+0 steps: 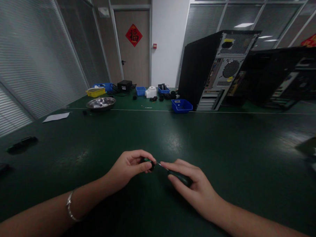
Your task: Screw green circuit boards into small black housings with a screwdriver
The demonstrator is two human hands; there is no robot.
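Observation:
Between the thumb and fingers of my left hand (131,167) is a small dark part (148,163) with a hint of green; its exact kind is too small to make out. My right hand (193,183) is wrapped round the dark handle of a screwdriver (182,178). Its thin metal shaft points left toward the small part, under my outstretched index finger. The tip is close to the part, but I cannot tell whether they touch. Both hands are just above the green table (120,218).
A metal bowl (101,103), a yellow tray (95,92) and a blue bin (182,106) stand toward the back. A computer tower (201,64) rises at the back right. Paper (56,117) and a dark object (22,144) lie on the left.

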